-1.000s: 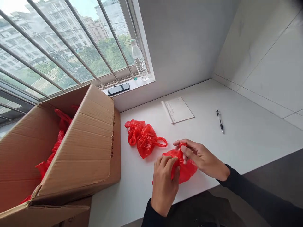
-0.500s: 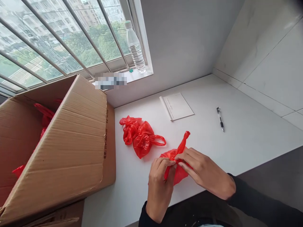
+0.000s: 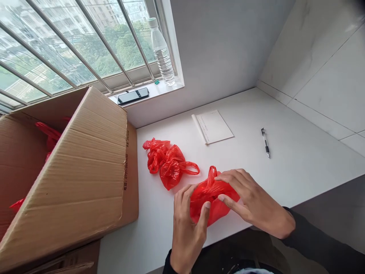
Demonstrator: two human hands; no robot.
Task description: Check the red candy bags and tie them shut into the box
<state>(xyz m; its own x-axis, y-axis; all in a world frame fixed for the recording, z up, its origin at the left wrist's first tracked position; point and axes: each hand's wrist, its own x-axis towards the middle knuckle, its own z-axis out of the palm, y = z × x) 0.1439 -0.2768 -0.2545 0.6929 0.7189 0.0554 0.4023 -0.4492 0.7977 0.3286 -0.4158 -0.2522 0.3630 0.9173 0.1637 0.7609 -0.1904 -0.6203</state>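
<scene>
A red plastic bag point(image 3: 214, 205) lies near the table's front edge, its loop handle standing up at the top. My left hand point(image 3: 188, 224) is at the bag's left side, thumb and fingers spread apart. On the right side is my right hand point(image 3: 253, 199), also open, its fingertips over the bag's upper part; whether they touch the plastic I cannot tell. Beyond my left hand, two more bunched red plastic bags lie side by side: a knotted one point(image 3: 172, 167) with a loop handle and a smaller crumpled one point(image 3: 156, 152).
A large cardboard box point(image 3: 82, 179) with red bags inside stands at the left. Toward the back lies a notepad point(image 3: 216, 127), with a pen point(image 3: 265, 143) to its right. The windowsill carries a water bottle point(image 3: 163, 57) and a phone point(image 3: 133, 96).
My fingers, pinched on the twisted bag top before, have spread apart and let go. The long twisted end has given way to a shorter upright loop, and the bag looks wider.
</scene>
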